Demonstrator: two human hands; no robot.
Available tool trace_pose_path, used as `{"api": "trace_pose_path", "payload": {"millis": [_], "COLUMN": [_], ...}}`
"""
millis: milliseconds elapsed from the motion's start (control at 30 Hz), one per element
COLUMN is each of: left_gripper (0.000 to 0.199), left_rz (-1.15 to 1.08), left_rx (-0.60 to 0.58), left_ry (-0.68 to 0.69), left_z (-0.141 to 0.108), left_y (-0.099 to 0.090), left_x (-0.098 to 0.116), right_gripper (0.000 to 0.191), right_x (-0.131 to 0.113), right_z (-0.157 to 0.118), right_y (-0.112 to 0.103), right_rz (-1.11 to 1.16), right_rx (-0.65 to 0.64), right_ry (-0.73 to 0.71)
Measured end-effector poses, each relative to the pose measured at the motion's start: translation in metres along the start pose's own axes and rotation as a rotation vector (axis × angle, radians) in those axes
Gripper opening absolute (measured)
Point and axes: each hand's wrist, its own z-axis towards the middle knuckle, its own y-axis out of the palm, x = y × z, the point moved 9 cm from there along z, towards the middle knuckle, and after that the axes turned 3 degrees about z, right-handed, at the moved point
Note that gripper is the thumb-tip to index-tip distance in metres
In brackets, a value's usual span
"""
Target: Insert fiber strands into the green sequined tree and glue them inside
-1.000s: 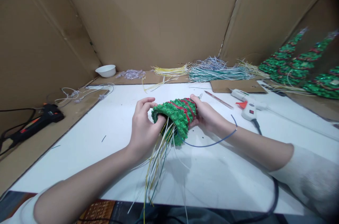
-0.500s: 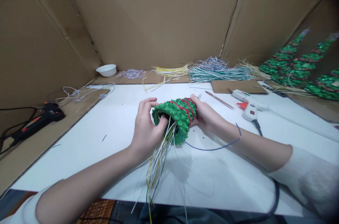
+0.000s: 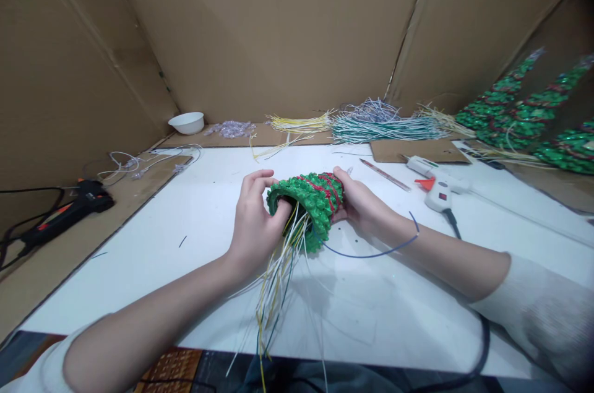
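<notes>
A small green Christmas tree [image 3: 309, 201] wound with red trim lies on its side between my hands, its hollow base facing me and to the left. My left hand [image 3: 257, 220] grips the base rim, with the thumb inside the opening and fingers behind. Around the narrow end, my right hand [image 3: 359, 201] is closed, holding the tree. White, yellow and green wires [image 3: 278, 285] hang from the hollow down past the table's front edge. One blue wire [image 3: 371, 256] curves out from the tree to the right, in front of my right forearm.
Glue guns lie on both sides: black [image 3: 69, 213] at left, white [image 3: 424, 169] at right. A red-switched corded plug [image 3: 439, 196] and a pencil [image 3: 385, 175] are near. Behind are a white bowl [image 3: 187, 123], wire bundles [image 3: 387, 130] and finished trees [image 3: 505, 102].
My left thumb has shifted slightly at the opening. The blue wire's free end has swung a little up and left. Both hands keep their hold on the tree.
</notes>
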Motion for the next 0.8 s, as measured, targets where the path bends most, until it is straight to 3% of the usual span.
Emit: {"api": "trace_pose_path", "payload": {"millis": [800], "left_gripper": [0.018], "left_rz": [0.040], "left_rx": [-0.032], "left_ry": [0.055], "left_z": [-0.0028], "left_y": [0.0024], "left_x": [0.0041], "right_gripper": [0.038], "right_x": [0.0001], "right_z": [0.0011], "right_y": [-0.0038], "right_rz": [-0.019], "right_rx": [0.020], "right_ry": [-0.001]}}
